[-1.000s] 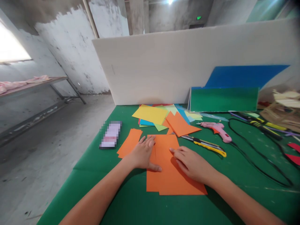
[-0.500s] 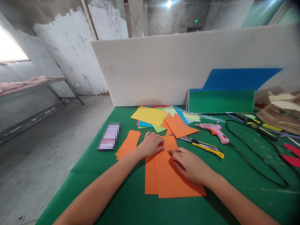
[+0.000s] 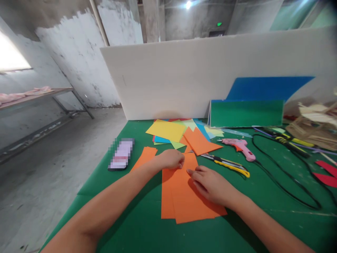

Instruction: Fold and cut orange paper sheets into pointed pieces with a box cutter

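Observation:
Orange paper sheets (image 3: 192,207) lie overlapping on the green tabletop in front of me, their lower edges uneven. My left hand (image 3: 172,159) is over the upper left of these sheets, its fingers curled inward; what they pinch, if anything, is hidden. My right hand (image 3: 210,182) rests on the right part of the sheets, palm down, fingers loosely stretched with the fingertips toward the left hand. Partly behind my left forearm lies another orange paper piece (image 3: 143,158). Just beyond the sheets is a folded orange paper (image 3: 201,140).
A yellow utility knife (image 3: 231,168) lies right of the sheets, near a pink glue gun (image 3: 240,146) with a looping black cord. Coloured paper (image 3: 165,130) is piled at the back. A phone (image 3: 121,154) lies left. A white board (image 3: 168,77) stands behind.
My left hand's fingers have curled in more, and its wrist is raised. The top orange sheet has shifted slightly left, showing more of a sheet beneath at the lower right. My right hand barely moved.

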Demonstrator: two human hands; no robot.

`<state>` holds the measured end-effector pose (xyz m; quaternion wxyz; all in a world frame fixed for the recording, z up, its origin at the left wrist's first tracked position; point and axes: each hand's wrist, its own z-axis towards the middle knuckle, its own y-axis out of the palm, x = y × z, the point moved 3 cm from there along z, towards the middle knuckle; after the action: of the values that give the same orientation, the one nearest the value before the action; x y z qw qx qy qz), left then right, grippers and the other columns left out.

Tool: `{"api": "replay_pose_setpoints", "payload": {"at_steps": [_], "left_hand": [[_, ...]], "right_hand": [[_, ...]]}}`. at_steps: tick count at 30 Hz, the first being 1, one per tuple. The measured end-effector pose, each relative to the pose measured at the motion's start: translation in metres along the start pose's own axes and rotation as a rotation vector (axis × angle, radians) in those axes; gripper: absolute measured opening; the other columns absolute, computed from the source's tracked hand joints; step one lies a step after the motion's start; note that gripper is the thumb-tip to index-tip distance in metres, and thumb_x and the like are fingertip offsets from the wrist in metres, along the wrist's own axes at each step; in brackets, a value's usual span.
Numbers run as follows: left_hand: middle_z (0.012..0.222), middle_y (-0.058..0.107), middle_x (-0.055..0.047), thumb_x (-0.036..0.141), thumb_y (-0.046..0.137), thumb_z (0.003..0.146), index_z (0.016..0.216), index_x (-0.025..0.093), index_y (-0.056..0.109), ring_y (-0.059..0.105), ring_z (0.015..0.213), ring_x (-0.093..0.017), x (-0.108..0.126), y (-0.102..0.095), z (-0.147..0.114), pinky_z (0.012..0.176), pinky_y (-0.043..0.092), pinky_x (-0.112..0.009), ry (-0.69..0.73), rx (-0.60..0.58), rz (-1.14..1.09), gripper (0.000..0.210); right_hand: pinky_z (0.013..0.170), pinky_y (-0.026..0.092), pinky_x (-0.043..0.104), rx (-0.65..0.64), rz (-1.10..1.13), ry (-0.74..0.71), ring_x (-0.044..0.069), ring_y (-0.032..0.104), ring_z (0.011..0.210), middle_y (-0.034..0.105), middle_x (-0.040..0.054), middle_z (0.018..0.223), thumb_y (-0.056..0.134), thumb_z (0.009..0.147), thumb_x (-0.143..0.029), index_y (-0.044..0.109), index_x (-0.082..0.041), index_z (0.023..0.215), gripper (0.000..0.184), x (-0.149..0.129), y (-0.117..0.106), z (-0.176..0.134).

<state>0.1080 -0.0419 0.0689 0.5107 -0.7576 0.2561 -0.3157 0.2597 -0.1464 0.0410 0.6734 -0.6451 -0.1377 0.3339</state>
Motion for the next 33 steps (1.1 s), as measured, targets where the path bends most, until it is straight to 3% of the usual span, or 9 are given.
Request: {"api": "replay_pose_setpoints", "payload": {"at_steps": [5, 19, 24, 28, 29, 33], "left_hand": [[0.091, 0.073, -0.005, 0.008, 0.059, 0.072, 0.076, 0.019, 0.067, 0.065, 0.085, -0.023, -0.008, -0.011, 0.0, 0.065, 0.042, -0.028, -0.063, 0.013, 0.128, 0.014], [0.091, 0.072, -0.009, 0.012, 0.058, 0.071, 0.076, 0.018, 0.072, 0.065, 0.083, -0.025, -0.038, -0.028, 0.006, 0.069, 0.043, -0.032, -0.19, 0.081, 0.275, 0.016], [0.099, 0.069, -0.012, 0.011, 0.052, 0.078, 0.08, 0.015, 0.071, 0.063, 0.095, -0.027, -0.053, -0.054, -0.006, 0.076, 0.043, -0.033, -0.238, 0.158, 0.242, 0.02], [0.106, 0.068, -0.003, 0.028, 0.047, 0.088, 0.094, 0.022, 0.069, 0.062, 0.095, -0.018, -0.071, -0.077, -0.027, 0.075, 0.044, -0.024, -0.163, 0.201, 0.107, 0.024], [0.103, 0.068, -0.003, 0.032, 0.049, 0.087, 0.092, 0.022, 0.069, 0.061, 0.093, -0.019, -0.075, -0.082, -0.032, 0.075, 0.044, -0.025, -0.143, 0.268, -0.007, 0.023], [0.089, 0.067, -0.002, 0.042, 0.054, 0.086, 0.092, 0.021, 0.064, 0.061, 0.082, -0.018, -0.078, -0.079, -0.046, 0.069, 0.046, -0.027, -0.104, 0.449, -0.486, 0.025]], "right_hand": [[0.073, 0.047, 0.031, -0.031, -0.037, -0.003, 0.024, 0.058, 0.091, 0.066, 0.0124, 0.089, 0.043, 0.089, -0.012, 0.057, -0.011, 0.126, 0.039, 0.003, -0.001, -0.001], [0.078, 0.049, 0.032, -0.028, -0.032, -0.038, 0.026, 0.06, 0.102, 0.067, 0.0156, 0.107, 0.045, 0.086, -0.01, 0.063, -0.014, 0.113, 0.033, 0.001, -0.008, -0.004], [0.079, 0.049, 0.032, 0.016, 0.09, -0.016, 0.025, 0.061, 0.099, 0.068, 0.0125, 0.101, 0.045, 0.087, -0.012, 0.064, -0.018, 0.1, 0.024, 0.002, -0.011, -0.005], [0.076, 0.051, 0.034, 0.129, 0.376, 0.152, 0.022, 0.064, 0.088, 0.067, 0.0067, 0.092, 0.05, 0.09, -0.023, 0.056, -0.022, 0.096, 0.008, 0.016, -0.006, -0.006], [0.077, 0.053, 0.036, 0.187, 0.491, 0.206, 0.022, 0.065, 0.088, 0.066, 0.0063, 0.095, 0.054, 0.089, -0.028, 0.051, -0.023, 0.099, 0.011, 0.022, -0.003, -0.006], [0.089, 0.054, 0.043, 0.552, 0.956, 0.27, 0.022, 0.064, 0.101, 0.056, 0.0082, 0.121, 0.073, 0.077, -0.041, 0.029, -0.031, 0.114, 0.058, 0.047, 0.001, -0.004]]}}
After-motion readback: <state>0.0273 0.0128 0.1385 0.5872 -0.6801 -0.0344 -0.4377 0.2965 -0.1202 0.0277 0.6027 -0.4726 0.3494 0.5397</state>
